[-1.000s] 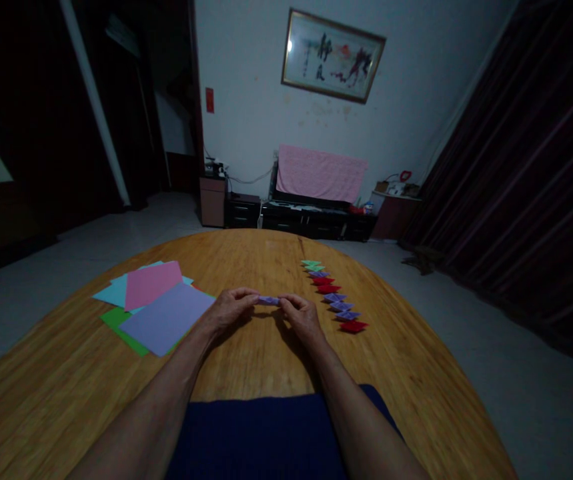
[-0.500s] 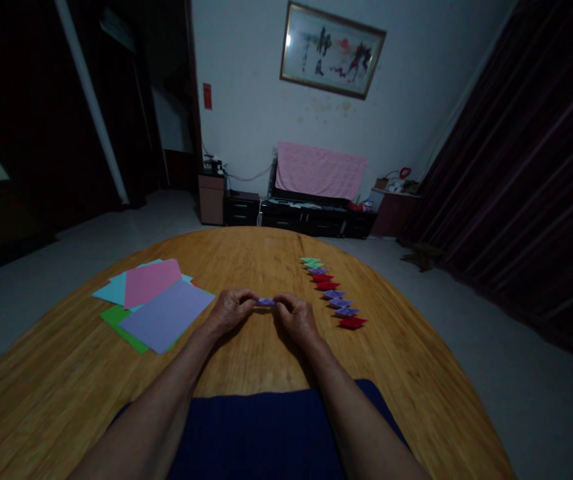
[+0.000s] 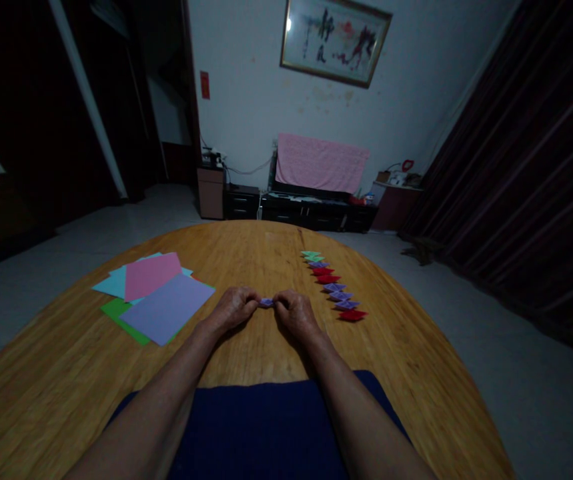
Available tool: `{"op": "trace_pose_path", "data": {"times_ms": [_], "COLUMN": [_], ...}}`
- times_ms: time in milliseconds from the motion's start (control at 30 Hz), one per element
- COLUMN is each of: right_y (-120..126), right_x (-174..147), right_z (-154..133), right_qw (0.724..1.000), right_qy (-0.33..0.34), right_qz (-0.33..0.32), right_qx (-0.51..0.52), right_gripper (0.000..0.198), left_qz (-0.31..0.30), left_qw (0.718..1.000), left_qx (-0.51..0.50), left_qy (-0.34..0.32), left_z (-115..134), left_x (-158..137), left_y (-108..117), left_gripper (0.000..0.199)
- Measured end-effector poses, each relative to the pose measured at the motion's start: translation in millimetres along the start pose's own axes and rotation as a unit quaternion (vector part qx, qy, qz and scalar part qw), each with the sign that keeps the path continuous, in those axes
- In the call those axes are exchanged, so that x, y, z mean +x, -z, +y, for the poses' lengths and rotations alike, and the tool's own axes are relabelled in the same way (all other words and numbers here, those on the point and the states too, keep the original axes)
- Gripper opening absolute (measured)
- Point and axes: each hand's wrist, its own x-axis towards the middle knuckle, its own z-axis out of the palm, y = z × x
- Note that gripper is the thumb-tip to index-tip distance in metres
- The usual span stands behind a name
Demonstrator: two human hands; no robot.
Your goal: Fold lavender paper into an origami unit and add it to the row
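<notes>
Between my two hands is a small folded purple paper [image 3: 266,303], held just above or on the wooden table; I cannot tell which. My left hand [image 3: 237,308] pinches its left end and my right hand [image 3: 295,312] pinches its right end, so only the middle shows. To the right of my right hand runs a slanting row of small folded paper boats, with a red one [image 3: 353,315] nearest, several purple ones [image 3: 337,297], more red ones [image 3: 327,279] and green ones [image 3: 312,256] at the far end.
Left of my left hand lies a spread of flat paper sheets: a purple sheet [image 3: 169,310] on top, with pink [image 3: 151,275], light blue [image 3: 111,284] and green [image 3: 121,320] ones. The round wooden table [image 3: 246,253] curves away. Beyond it stands a low black cabinet [image 3: 291,212].
Both hands keep their grip on the folded purple paper, which looks slightly shorter between the fingers. The view has tipped down a little; the sheets and the row of boats lie as before.
</notes>
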Motion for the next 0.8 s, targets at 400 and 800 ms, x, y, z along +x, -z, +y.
{"op": "trace_pose_path", "data": {"times_ms": [400,800], "right_y": [-1.3,-0.9], "right_x": [0.0,0.3], "right_z": [2.2,2.3], "right_qw": [1.0,1.0], "right_qy": [0.01,0.017], "right_qz": [-0.011,-0.018], "right_qx": [0.006,0.015], "right_gripper": [0.019,0.02], "left_qz": [0.032,0.017], "left_qw": [0.999,0.999], "left_qx": [-0.008,-0.024], "left_qy": [-0.028,-0.024], "left_z": [-7.2,-2.7], "left_x": [3.7,3.8], "left_y": [-8.7,-6.0], "left_gripper": [0.019,0.02]}}
